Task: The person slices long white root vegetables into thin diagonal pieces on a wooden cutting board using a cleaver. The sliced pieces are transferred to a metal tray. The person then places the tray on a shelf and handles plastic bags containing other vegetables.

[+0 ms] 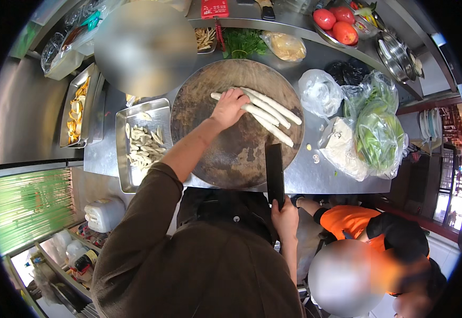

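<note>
Several long, pale peeled root vegetables lie on a round wooden chopping board, mostly on its right half. Over their left ends rests my left hand, its fingers curled on one of the roots. My right hand grips the handle of a dark-bladed cleaver below the board, the blade pointing up and away from me past the board's lower right edge. Left of the board, a metal tray holds many slanted pale slices.
Plastic bags of green vegetables and a white crumpled bag sit on the right of the steel counter. Behind the board lie bunched greens below a shelf with tomatoes. A co-worker in orange is at the lower right.
</note>
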### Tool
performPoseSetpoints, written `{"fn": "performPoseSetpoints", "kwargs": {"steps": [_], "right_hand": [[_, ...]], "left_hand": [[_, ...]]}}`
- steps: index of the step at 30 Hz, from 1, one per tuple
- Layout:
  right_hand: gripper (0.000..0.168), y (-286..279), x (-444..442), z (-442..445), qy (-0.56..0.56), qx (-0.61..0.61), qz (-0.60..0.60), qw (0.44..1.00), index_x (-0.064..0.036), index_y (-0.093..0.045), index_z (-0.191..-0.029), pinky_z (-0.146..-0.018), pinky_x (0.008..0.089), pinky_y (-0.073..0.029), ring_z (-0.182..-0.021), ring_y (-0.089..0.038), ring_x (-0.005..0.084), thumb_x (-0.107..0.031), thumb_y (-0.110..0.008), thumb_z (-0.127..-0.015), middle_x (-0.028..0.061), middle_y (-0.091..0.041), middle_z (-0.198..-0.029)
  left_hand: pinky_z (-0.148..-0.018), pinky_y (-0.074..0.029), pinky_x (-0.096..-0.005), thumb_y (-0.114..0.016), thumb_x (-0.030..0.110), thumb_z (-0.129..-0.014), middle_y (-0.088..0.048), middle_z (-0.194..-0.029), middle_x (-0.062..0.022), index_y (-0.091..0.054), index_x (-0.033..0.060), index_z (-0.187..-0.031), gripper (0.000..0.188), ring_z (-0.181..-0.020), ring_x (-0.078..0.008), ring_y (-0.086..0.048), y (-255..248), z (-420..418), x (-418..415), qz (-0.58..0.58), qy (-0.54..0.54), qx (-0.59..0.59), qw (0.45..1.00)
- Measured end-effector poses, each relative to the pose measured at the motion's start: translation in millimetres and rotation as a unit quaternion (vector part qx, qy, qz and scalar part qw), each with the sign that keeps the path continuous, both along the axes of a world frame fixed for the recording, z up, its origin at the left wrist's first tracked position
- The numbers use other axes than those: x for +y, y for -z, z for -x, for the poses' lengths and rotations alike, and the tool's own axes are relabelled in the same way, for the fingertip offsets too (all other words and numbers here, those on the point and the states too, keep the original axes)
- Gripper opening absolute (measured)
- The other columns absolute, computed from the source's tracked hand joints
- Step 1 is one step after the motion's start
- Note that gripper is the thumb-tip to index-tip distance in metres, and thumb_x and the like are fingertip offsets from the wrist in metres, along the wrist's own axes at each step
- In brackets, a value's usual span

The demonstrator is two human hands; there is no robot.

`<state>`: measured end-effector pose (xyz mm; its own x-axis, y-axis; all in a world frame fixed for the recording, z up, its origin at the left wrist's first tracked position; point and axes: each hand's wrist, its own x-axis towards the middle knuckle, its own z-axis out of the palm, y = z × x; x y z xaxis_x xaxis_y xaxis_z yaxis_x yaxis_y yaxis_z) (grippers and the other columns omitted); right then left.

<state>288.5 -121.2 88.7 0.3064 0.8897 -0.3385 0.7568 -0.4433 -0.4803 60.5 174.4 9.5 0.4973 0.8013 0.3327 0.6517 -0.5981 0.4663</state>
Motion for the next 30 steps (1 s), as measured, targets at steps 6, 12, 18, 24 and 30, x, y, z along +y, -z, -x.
{"fn": "performPoseSetpoints", "kwargs": {"steps": [6,12,18,24,30], "right_hand": [[0.028,-3,9,-3,-0.018,0.000,-0.016,1.000,-0.002,-0.067,-0.102,-0.065,0.0535,-0.053,-0.070,-0.066,0.0456,-0.028,-0.061,-0.093,0.0255,-0.066,-0.072],[0.024,-4,23,-3,-0.044,0.004,-0.023,0.999,-0.004,-0.066,-0.095,-0.064,0.0527,-0.052,-0.071,-0.066,0.0443,-0.027,-0.060,-0.094,0.0238,-0.067,-0.072],[0.022,-20,52,17,-0.164,-0.007,-0.068,0.984,-0.009,-0.068,-0.107,-0.061,0.0487,-0.053,-0.067,-0.067,0.0388,-0.025,-0.061,-0.093,0.0179,-0.067,-0.072],[0.022,-29,63,26,-0.308,-0.030,-0.101,0.946,-0.010,-0.068,-0.109,-0.058,0.0438,-0.053,-0.063,-0.067,0.0322,-0.021,-0.062,-0.091,0.0117,-0.067,-0.070],[0.014,-19,76,41,-0.355,-0.090,-0.070,0.928,-0.007,-0.065,-0.095,-0.054,0.0421,-0.053,-0.059,-0.067,0.0308,-0.020,-0.063,-0.090,0.0105,-0.066,-0.067]], "left_hand": [[-0.091,-0.043,-0.0419,-0.068,0.008,-0.083,-0.057,-0.113,-0.0067,-0.062,0.0141,-0.123,0.041,-0.109,-0.0302,-0.052,-37,46,-39,-0.008,0.052,0.067,0.996],[-0.093,-0.039,-0.0395,-0.071,0.011,-0.080,-0.059,-0.117,-0.0016,-0.062,0.0170,-0.132,0.053,-0.110,-0.0261,-0.052,-27,89,-126,-0.011,0.028,0.143,0.989],[-0.091,-0.043,-0.0407,-0.071,0.008,-0.080,-0.061,-0.111,-0.0042,-0.066,0.0101,-0.110,0.030,-0.105,-0.0272,-0.056,-12,70,-160,0.000,0.070,-0.035,0.997],[-0.087,-0.045,-0.0404,-0.071,0.005,-0.079,-0.063,-0.104,-0.0051,-0.066,0.0079,-0.097,0.019,-0.100,-0.0282,-0.058,9,63,-167,-0.002,0.054,-0.085,0.995],[-0.086,-0.045,-0.0406,-0.072,0.005,-0.077,-0.065,-0.103,-0.0044,-0.068,0.0081,-0.095,0.019,-0.100,-0.0287,-0.058,9,63,-166,0.017,0.047,-0.102,0.994]]}}
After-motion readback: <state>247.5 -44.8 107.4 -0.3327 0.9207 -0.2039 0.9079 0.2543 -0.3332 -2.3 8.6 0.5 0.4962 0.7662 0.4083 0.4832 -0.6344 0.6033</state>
